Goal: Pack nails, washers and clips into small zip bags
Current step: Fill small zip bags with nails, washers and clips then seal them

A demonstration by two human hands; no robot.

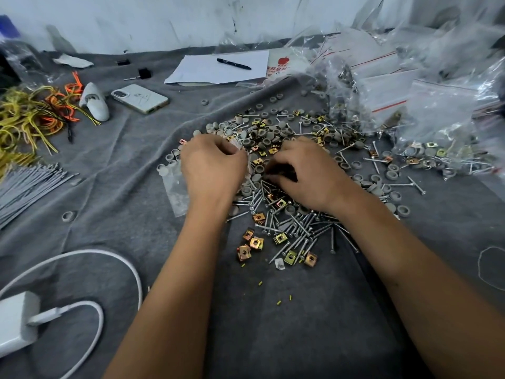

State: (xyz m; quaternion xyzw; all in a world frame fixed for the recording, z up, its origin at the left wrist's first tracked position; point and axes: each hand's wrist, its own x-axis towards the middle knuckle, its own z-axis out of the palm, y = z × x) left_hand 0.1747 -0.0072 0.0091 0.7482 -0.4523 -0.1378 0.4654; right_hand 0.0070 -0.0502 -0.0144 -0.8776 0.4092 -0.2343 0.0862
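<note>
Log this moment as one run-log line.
left hand: holds small zip bag | right hand: picking in hardware pile | stage: filling | grey cloth

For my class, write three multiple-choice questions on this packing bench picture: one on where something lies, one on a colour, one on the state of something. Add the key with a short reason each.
1. Where does the black pen lie?
A. on the white paper
B. on the phone
C. among the clips

2. What colour are the round washers in the pile?
A. red
B. grey
C. blue

3. What is the left hand doing?
A. lying flat and open on the cloth
B. gripping the charger
C. holding a small clear bag

Key: 1 A, the pen rests on the white paper at the far side of the grey cloth. 2 B, the washers are dull grey among silver nails and gold clips. 3 C, its fingers curl round the small clear bag, which hangs below the hand.
</note>
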